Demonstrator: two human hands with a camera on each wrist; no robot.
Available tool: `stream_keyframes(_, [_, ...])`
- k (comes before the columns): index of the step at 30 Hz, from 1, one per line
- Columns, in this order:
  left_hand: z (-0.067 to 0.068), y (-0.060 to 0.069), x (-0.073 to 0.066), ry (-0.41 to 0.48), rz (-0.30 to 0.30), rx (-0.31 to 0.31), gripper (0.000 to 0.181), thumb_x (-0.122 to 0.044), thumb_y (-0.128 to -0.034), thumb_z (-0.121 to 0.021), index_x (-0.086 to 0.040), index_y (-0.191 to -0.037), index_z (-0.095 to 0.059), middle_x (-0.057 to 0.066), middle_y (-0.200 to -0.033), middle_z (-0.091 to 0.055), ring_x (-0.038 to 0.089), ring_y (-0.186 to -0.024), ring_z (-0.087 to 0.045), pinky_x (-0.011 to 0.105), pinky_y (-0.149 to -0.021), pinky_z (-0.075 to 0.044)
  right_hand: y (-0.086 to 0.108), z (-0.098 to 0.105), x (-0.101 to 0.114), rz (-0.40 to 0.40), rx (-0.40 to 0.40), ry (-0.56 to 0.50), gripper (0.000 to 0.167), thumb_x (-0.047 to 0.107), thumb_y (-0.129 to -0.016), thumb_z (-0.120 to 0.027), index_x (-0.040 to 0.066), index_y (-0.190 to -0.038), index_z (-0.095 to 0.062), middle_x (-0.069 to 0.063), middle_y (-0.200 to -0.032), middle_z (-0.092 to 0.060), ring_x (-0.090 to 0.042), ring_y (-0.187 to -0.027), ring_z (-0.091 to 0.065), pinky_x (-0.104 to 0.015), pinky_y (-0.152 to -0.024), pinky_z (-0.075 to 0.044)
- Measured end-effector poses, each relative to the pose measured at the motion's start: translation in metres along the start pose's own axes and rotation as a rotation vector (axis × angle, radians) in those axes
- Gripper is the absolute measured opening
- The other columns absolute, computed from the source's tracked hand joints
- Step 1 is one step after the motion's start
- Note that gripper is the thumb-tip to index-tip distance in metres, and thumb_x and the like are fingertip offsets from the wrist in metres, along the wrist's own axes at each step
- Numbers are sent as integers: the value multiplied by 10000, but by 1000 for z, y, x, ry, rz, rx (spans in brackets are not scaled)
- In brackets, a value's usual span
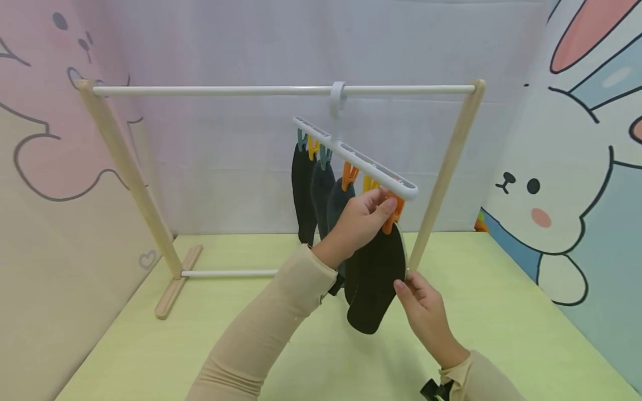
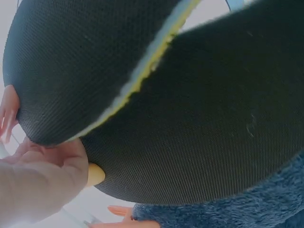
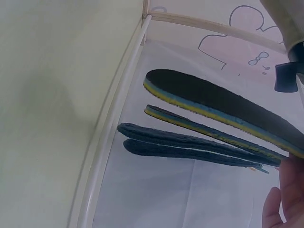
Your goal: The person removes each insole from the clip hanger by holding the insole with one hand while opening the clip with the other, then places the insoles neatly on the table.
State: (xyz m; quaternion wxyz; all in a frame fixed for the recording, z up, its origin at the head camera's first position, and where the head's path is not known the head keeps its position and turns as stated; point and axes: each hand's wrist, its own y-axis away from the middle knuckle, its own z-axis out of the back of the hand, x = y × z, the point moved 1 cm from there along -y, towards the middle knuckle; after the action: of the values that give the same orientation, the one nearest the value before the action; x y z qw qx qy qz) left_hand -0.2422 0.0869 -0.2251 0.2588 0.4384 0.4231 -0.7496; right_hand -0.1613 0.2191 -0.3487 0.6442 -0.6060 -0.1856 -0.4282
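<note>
A black shoe insole [image 1: 376, 278] hangs at the near end of a white clip hanger [image 1: 361, 161], under an orange clip [image 1: 394, 214]. My left hand [image 1: 357, 225] pinches at that orange clip, thumb in front and fingers partly hidden behind. Lower down, my right hand [image 1: 423, 306] holds the insole's right edge between thumb and fingers. Blue and yellow layers show along the rim of this insole [image 3: 213, 102] in the right wrist view. Behind it hang another black insole [image 2: 204, 123] and fuzzy dark blue insoles [image 3: 185, 147], clipped in a row.
The hanger's hook [image 1: 337, 100] sits on the white top rod [image 1: 215, 90] of a wooden rack [image 1: 125, 167]. A lower rod [image 1: 225, 273] runs just above the pale yellow table [image 1: 241, 345]. Cartoon-printed walls stand on both sides.
</note>
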Motion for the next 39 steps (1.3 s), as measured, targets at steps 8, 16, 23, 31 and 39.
stream_keyframes(8, [-2, -3, 2, -18, 87, -3, 280, -129, -1020, -467, 84, -1147, -597, 38, -738, -464, 128, -699, -425, 208, -626, -360, 1, -3, 0, 90, -10, 71, 46, -76, -915, -564, -92, -903, -606, 163, -859, -588, 31, -801, -559, -120, -704, -437])
stream_keyframes(16, [0, -4, 5, 35, 126, -17, 273, -157, -1026, -457, 87, -1018, -581, 33, -709, -454, 140, -693, -439, 222, -664, -376, 0, -4, -1, 115, -7, 78, 39, -65, -909, -584, -81, -908, -619, 156, -848, -595, 19, -773, -551, -125, -687, -435])
stream_keyframes(23, [6, -3, 3, 91, 174, -26, 287, -164, -1018, -473, 74, -1118, -598, 33, -823, -510, 143, -833, -463, 258, -773, -385, -4, -2, 1, 84, -10, 107, 59, -55, -909, -587, -88, -921, -635, 186, -840, -607, 23, -763, -543, -126, -680, -428])
stream_keyframes(31, [5, -2, 3, 129, 157, -35, 297, -132, -1009, -488, 93, -1159, -610, 99, -956, -597, 120, -866, -474, 244, -814, -415, -5, 1, 1, 53, -20, 139, 52, -66, -884, -615, -75, -915, -656, 176, -838, -626, 43, -787, -578, -121, -696, -446])
stream_keyframes(39, [5, -2, 8, 163, 144, -19, 315, -130, -1014, -477, 78, -1218, -596, 172, -1118, -610, 123, -971, -488, 308, -950, -411, -6, 3, 1, 29, -27, 176, 54, -72, -869, -635, -66, -914, -663, 20, -813, -675, 46, -803, -595, -119, -712, -459])
